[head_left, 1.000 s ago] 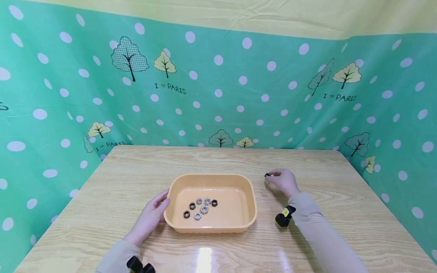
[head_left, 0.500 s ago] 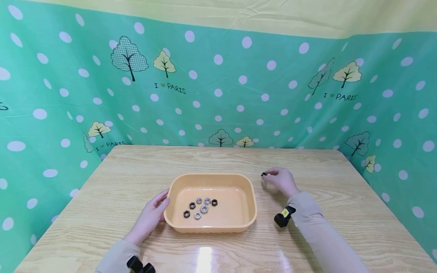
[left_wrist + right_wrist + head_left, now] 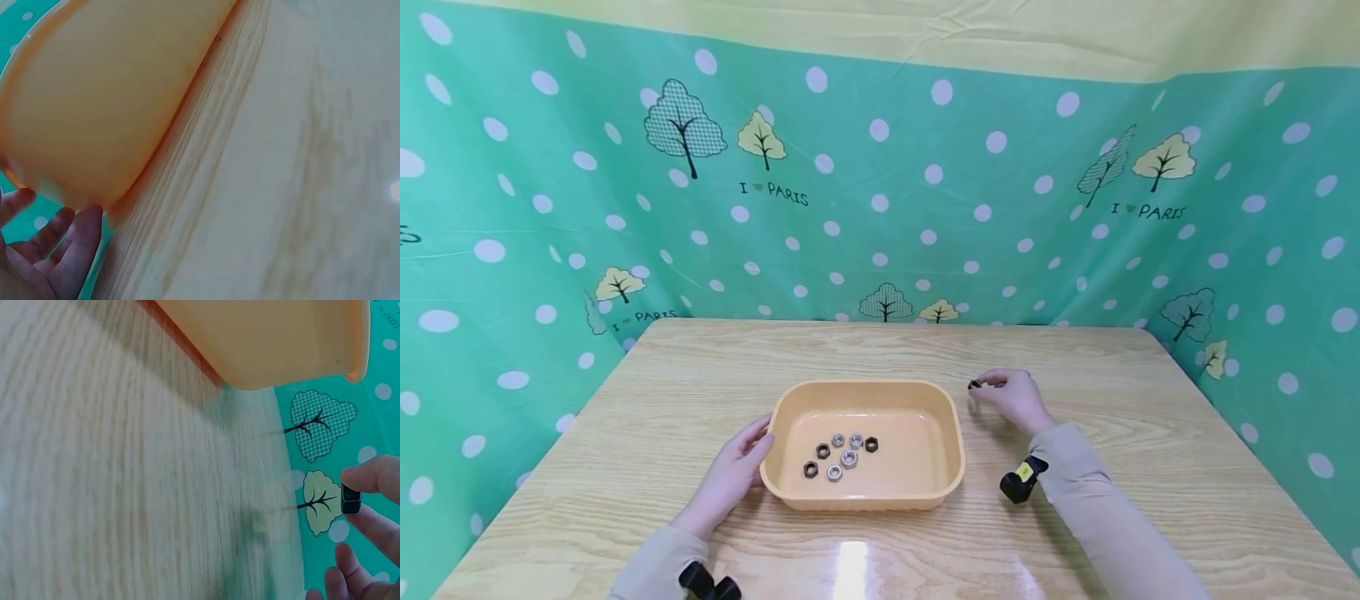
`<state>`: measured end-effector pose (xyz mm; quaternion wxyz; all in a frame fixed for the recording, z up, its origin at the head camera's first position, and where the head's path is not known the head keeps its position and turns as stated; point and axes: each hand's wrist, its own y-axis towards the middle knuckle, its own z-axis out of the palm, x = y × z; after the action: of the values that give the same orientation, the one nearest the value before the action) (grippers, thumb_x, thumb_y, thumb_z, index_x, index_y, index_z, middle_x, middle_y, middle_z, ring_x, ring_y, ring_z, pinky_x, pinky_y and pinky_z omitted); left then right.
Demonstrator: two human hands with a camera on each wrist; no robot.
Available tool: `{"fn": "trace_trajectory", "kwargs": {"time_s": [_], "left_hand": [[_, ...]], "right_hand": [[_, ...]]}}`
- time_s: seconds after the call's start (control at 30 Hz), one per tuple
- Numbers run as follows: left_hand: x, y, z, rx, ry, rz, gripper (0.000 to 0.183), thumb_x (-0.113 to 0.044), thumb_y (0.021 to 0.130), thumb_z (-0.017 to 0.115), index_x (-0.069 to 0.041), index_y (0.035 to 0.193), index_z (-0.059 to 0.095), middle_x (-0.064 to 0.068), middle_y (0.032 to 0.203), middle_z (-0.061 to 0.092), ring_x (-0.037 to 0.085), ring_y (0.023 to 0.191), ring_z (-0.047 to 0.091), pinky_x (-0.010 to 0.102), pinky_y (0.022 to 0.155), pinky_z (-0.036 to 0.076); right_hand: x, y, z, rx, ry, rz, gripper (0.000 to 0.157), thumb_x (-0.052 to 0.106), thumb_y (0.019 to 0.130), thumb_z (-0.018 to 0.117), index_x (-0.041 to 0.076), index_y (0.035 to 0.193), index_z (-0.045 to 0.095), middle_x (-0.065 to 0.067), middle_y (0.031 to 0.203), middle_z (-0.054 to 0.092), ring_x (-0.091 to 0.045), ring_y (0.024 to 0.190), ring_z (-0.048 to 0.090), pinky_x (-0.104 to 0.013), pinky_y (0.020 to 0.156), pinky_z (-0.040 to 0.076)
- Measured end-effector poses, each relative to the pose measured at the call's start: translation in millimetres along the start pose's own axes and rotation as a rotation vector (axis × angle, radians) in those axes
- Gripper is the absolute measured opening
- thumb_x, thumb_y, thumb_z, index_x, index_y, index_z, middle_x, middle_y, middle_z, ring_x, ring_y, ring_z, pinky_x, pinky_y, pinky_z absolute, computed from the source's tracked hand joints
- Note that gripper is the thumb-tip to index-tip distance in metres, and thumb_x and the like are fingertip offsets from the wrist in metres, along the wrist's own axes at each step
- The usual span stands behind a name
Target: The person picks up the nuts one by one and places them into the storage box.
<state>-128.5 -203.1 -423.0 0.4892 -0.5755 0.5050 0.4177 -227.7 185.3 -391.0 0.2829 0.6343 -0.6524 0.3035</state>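
Between the thumb and a finger, my right hand (image 3: 1013, 397) pinches a black hex nut (image 3: 351, 499) in the air just right of the box. The other fingers of that hand are loosely bent below it in the right wrist view. My left hand (image 3: 730, 479) rests its fingertips against the left end of a light orange plastic box (image 3: 917, 467). In the left wrist view, its fingers (image 3: 81, 240) touch the outer wall. Several nuts lie flat inside the box, left of its middle: silver ones such as this nut (image 3: 849, 459), and dark ones such as this nut (image 3: 811, 469).
The box stands on a light wood-grain table (image 3: 700, 367). A green polka-dot cloth (image 3: 880, 167) with tree prints hangs behind the table and along both sides. Black wrist cameras (image 3: 1019, 481) are strapped to both sleeves.
My right hand has drifted a little left toward the box with the black nut in its pinch. The left hand and the nuts in the box stay where they were.
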Motion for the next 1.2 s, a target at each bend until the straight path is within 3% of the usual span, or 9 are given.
{"fn": "trace_trajectory", "kwargs": {"time_s": [0.3,0.6,1.2], "left_hand": [[-0.3,0.8,-0.4,-0.004,0.009,0.004,0.047,-0.011,0.101,0.042,0.002,0.145,0.031,0.029,0.13,0.044,0.025,0.094,0.064,0.029,0.069,0.061],[1.5,1.0,-1.4,-0.002,0.009,0.004,0.047,-0.012,0.101,0.042,0.002,0.145,0.031,0.029,0.131,0.043,0.025,0.094,0.064,0.029,0.069,0.061],[-0.7,2.4,0.2,0.004,-0.006,-0.005,0.047,-0.012,0.101,0.041,0.002,0.145,0.031,0.029,0.133,0.042,0.029,0.101,0.061,0.03,0.072,0.061]], "right_hand": [[-3,1,2.1,0.0,0.001,-0.017,0.027,0.019,0.081,0.073,0.001,0.102,0.071,-0.016,0.106,0.067,-0.028,0.098,0.055,-0.032,0.077,0.048],[4,-2,-0.5,0.026,0.01,-0.016,0.034,0.023,0.083,0.071,0.001,0.109,0.069,-0.02,0.118,0.063,-0.036,0.113,0.053,-0.049,0.096,0.047],[21,0,-4.6,0.052,0.023,-0.073,0.03,0.019,0.082,0.072,0.003,0.107,0.07,-0.016,0.115,0.065,-0.033,0.109,0.055,-0.045,0.093,0.049]]}}
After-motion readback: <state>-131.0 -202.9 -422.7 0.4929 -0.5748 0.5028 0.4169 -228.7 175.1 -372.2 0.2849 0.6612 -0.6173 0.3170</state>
